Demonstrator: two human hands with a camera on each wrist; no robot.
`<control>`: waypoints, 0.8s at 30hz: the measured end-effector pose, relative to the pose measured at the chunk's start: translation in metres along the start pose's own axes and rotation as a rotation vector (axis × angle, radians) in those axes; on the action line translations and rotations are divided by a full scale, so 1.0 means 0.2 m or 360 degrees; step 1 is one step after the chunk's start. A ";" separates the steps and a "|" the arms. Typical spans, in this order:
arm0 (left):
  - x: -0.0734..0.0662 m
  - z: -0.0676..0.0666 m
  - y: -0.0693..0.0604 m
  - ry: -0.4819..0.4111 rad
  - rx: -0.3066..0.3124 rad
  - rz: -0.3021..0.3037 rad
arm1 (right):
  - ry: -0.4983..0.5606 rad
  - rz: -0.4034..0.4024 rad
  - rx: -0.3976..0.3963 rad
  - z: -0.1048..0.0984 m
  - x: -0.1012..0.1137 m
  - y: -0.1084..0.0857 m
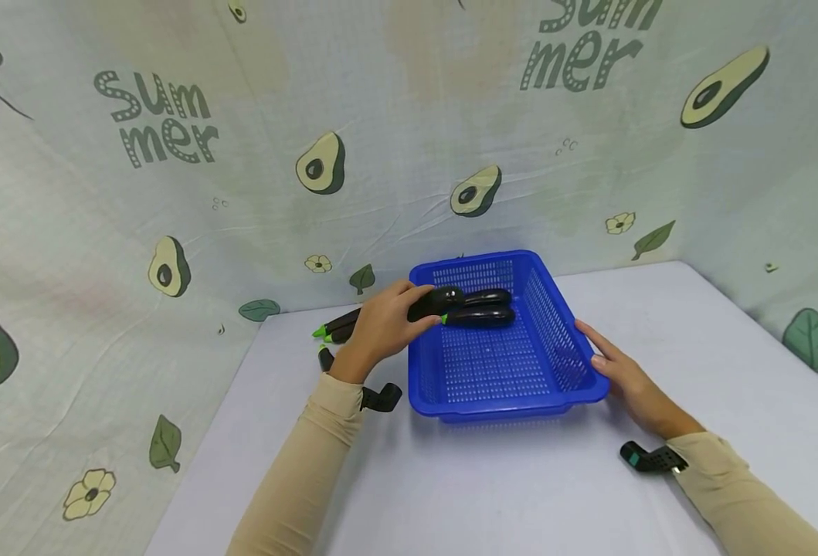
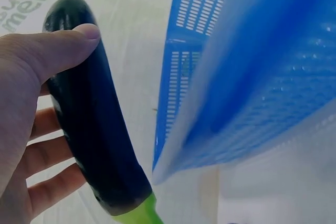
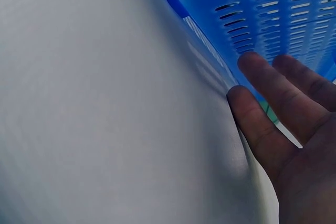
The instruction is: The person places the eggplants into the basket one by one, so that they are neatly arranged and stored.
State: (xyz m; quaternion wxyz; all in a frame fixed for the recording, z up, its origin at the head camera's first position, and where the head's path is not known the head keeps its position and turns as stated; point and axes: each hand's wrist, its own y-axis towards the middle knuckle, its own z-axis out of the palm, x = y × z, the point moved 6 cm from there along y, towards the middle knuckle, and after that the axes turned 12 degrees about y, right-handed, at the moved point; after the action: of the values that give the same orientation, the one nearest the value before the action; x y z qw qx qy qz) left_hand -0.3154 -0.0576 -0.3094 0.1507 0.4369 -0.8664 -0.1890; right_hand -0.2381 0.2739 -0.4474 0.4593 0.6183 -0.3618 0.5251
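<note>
My left hand (image 1: 384, 324) grips a dark, glossy eggplant (image 2: 94, 114) with a bright green stem end, thumb on one side and fingers on the other. In the head view this eggplant is over the left rim of a blue plastic basket (image 1: 499, 405). Inside the basket lie two more eggplants, a nearer one (image 1: 481, 316) and a farther one (image 1: 488, 297). Against the basket's right side rests my right hand (image 1: 627, 382), its fingers extended along the outer wall; the right wrist view shows the fingertips (image 3: 252, 61) at the slotted blue plastic.
Several eggplants (image 1: 342, 320) lie on the white table (image 1: 506, 486) left of the basket, partly hidden behind the left hand; one (image 1: 325, 357) shows beside the wrist. A printed cloth (image 1: 395, 100) with avocados hangs behind the table.
</note>
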 end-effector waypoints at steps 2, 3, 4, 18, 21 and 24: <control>-0.01 0.00 0.02 -0.0016 0.0047 -0.0002 | 0.0001 -0.0009 0.0005 0.00 0.00 0.00; -0.02 0.01 0.03 -0.0013 0.0073 -0.0002 | -0.0001 -0.0011 0.0004 0.00 0.00 0.00; -0.03 0.01 0.05 -0.0008 0.0101 -0.0004 | 0.0001 -0.0015 0.0005 0.00 0.00 0.00; -0.15 0.04 0.19 0.0004 0.0361 0.0127 | -0.0020 -0.0002 -0.0008 0.00 -0.02 -0.01; -0.17 0.04 0.22 -0.0008 0.0365 0.0157 | -0.0026 0.0004 -0.0012 0.00 -0.02 -0.01; -0.18 0.05 0.25 -0.0005 0.0372 0.0168 | -0.0027 0.0004 -0.0018 0.00 -0.01 0.00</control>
State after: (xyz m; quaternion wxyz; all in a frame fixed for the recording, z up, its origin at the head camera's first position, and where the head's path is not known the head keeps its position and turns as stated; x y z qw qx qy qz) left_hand -0.3338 0.0019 -0.2988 0.1072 0.4050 -0.9045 -0.0793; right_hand -0.2377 0.2735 -0.4505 0.4589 0.6198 -0.3694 0.5184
